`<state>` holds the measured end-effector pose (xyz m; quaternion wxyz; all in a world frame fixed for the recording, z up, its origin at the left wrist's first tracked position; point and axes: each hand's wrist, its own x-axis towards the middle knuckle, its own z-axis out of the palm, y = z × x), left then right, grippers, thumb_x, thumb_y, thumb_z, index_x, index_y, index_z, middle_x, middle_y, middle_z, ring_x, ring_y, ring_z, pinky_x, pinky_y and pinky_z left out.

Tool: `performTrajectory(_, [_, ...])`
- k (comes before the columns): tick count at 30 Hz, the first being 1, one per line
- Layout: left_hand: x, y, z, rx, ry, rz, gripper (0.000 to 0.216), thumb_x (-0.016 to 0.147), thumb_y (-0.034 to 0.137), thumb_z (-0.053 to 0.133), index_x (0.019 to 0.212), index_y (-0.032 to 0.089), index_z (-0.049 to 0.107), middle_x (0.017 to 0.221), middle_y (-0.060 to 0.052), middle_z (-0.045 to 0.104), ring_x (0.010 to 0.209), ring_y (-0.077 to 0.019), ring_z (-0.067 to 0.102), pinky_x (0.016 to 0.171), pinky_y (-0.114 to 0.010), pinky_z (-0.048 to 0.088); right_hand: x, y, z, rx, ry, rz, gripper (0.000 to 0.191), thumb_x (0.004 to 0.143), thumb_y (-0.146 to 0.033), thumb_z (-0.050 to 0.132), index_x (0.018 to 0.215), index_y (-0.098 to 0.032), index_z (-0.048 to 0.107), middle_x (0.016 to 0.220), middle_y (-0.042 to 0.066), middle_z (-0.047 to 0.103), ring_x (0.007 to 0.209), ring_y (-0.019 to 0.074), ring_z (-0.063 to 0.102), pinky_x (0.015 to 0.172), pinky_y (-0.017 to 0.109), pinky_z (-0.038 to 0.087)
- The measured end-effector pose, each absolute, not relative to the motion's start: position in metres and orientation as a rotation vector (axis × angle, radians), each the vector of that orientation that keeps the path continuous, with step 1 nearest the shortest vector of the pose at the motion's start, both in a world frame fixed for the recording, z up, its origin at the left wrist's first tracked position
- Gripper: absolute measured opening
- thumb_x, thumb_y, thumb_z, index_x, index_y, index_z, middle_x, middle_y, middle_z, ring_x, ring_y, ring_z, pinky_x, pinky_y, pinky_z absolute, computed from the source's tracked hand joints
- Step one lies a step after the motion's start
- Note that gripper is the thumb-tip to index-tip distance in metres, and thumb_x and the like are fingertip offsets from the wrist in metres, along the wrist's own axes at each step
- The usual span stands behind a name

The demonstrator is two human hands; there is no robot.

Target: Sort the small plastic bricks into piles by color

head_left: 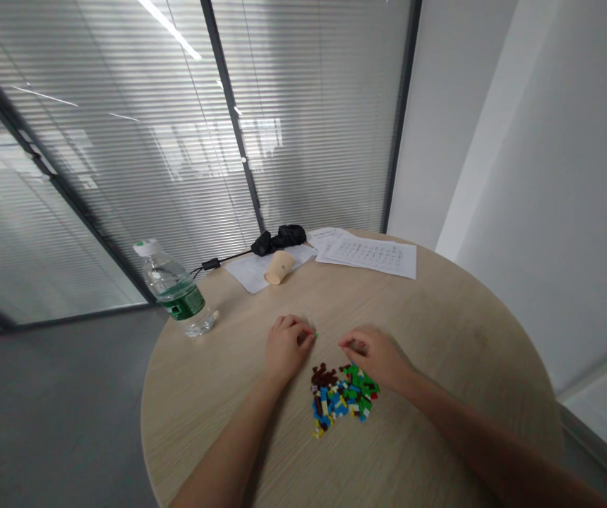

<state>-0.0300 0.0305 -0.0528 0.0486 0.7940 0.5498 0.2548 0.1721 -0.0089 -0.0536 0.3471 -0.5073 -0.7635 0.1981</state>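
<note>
My left hand is closed in a pinch on a small green toy brick, which pokes out at the fingertips. Across a short gap, my right hand has thumb and forefinger brought together; whether anything tiny sits between them I cannot make out. Just below both hands lies a loose pile of small toy bricks in blue, green, dark brown, yellow, white and red. The dark brown ones gather at its upper left, the green ones at its right, close to my right hand.
A water bottle with a green label stands at the left edge of the round wooden table. Farther back are a paper cup on its side, a folded black umbrella with a strap, and printed sheets. Glass panels with blinds rise behind.
</note>
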Motion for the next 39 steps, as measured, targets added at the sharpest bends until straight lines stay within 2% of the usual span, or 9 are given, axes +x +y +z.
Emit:
performTrajectory(4, [-0.033, 0.032, -0.052, 2.446, 1.619, 0.839, 0.011, 0.078, 0.021, 0.062, 0.087, 0.019, 0.068, 0.092, -0.005, 0.063, 0.091, -0.0210, 0.051, 0.081, -0.035, 0.043, 0.181, -0.005, -0.050, -1.307, -2.081, 0.450, 0.013, 0.074, -0.012, 0.060, 0.081, -0.018, 0.068, 0.086, 0.005, 0.070, 0.086, 0.0185, 0.060, 0.080, 0.030, 0.044])
performTrajectory(11, [-0.029, 0.018, -0.039, 2.527, 1.240, 0.720, 0.010, 0.081, 0.017, 0.055, 0.084, 0.019, 0.065, 0.087, -0.004, 0.063, 0.089, -0.0192, 0.052, 0.080, -0.031, 0.042, 0.199, -0.001, -0.048, -1.351, -2.151, 0.492, 0.013, 0.076, -0.015, 0.059, 0.082, -0.018, 0.070, 0.081, 0.005, 0.068, 0.077, 0.0163, 0.060, 0.071, 0.027, 0.044])
performTrajectory(14, [-0.025, 0.013, -0.037, 2.524, 1.179, 0.657, 0.010, 0.080, 0.018, 0.056, 0.086, 0.020, 0.065, 0.089, -0.004, 0.063, 0.091, -0.0190, 0.053, 0.080, -0.031, 0.042, 0.199, -0.003, -0.049, -1.261, -2.219, 0.546, 0.013, 0.074, -0.017, 0.061, 0.083, -0.018, 0.071, 0.082, 0.005, 0.069, 0.079, 0.0165, 0.060, 0.071, 0.026, 0.044])
performTrajectory(18, [-0.025, 0.013, -0.038, 2.519, 1.189, 0.632, 0.011, 0.081, 0.018, 0.055, 0.086, 0.020, 0.065, 0.090, -0.004, 0.063, 0.092, -0.0189, 0.053, 0.082, -0.030, 0.042, 0.195, -0.006, -0.048, -1.183, -2.294, 0.606, 0.018, 0.074, -0.015, 0.061, 0.087, -0.019, 0.072, 0.084, 0.006, 0.069, 0.081, 0.0168, 0.060, 0.073, 0.026, 0.044])
performTrajectory(23, [-0.027, 0.013, -0.038, 2.531, 1.232, 0.650, 0.012, 0.081, 0.019, 0.055, 0.087, 0.021, 0.065, 0.090, -0.004, 0.063, 0.091, -0.0187, 0.054, 0.081, -0.030, 0.043, 0.194, -0.007, -0.045, -1.161, -2.326, 0.605, 0.016, 0.077, -0.018, 0.058, 0.081, -0.021, 0.073, 0.082, 0.005, 0.068, 0.081, 0.0177, 0.060, 0.074, 0.028, 0.045])
performTrajectory(29, [-0.032, 0.019, -0.044, 2.525, 1.512, 0.712, 0.022, 0.078, 0.016, 0.057, 0.097, 0.021, 0.067, 0.106, -0.007, 0.059, 0.101, -0.0221, 0.051, 0.090, -0.036, 0.041, 0.195, -0.009, -0.044, -1.133, -2.347, 0.572, 0.027, 0.074, -0.012, 0.056, 0.094, -0.022, 0.072, 0.087, 0.005, 0.068, 0.083, 0.0179, 0.059, 0.076, 0.028, 0.045])
performTrajectory(31, [-0.035, 0.021, -0.047, 2.492, 1.595, 0.685, 0.021, 0.079, 0.016, 0.056, 0.096, 0.020, 0.067, 0.103, -0.008, 0.060, 0.098, -0.0218, 0.053, 0.087, -0.035, 0.042, 0.195, -0.010, -0.044, -1.144, -2.380, 0.563, 0.028, 0.073, -0.012, 0.057, 0.093, -0.022, 0.073, 0.089, 0.006, 0.067, 0.084, 0.0181, 0.059, 0.077, 0.028, 0.044])
performTrajectory(35, [-0.039, 0.023, -0.048, 2.444, 1.633, 0.610, 0.016, 0.079, 0.013, 0.051, 0.082, 0.017, 0.066, 0.089, -0.007, 0.061, 0.088, -0.0196, 0.055, 0.079, -0.030, 0.043, 0.194, -0.010, -0.043, -1.158, -2.408, 0.565, 0.023, 0.073, -0.013, 0.059, 0.088, -0.023, 0.074, 0.086, 0.005, 0.066, 0.084, 0.0178, 0.059, 0.077, 0.027, 0.043])
performTrajectory(39, [-0.039, 0.022, -0.044, 2.424, 1.645, 0.593, 0.016, 0.078, 0.011, 0.050, 0.078, 0.018, 0.065, 0.085, -0.005, 0.060, 0.083, -0.0180, 0.056, 0.073, -0.027, 0.042, 0.194, -0.010, -0.043, -1.147, -2.407, 0.554, 0.020, 0.074, -0.015, 0.061, 0.088, -0.021, 0.074, 0.085, 0.006, 0.066, 0.083, 0.0178, 0.059, 0.075, 0.027, 0.043])
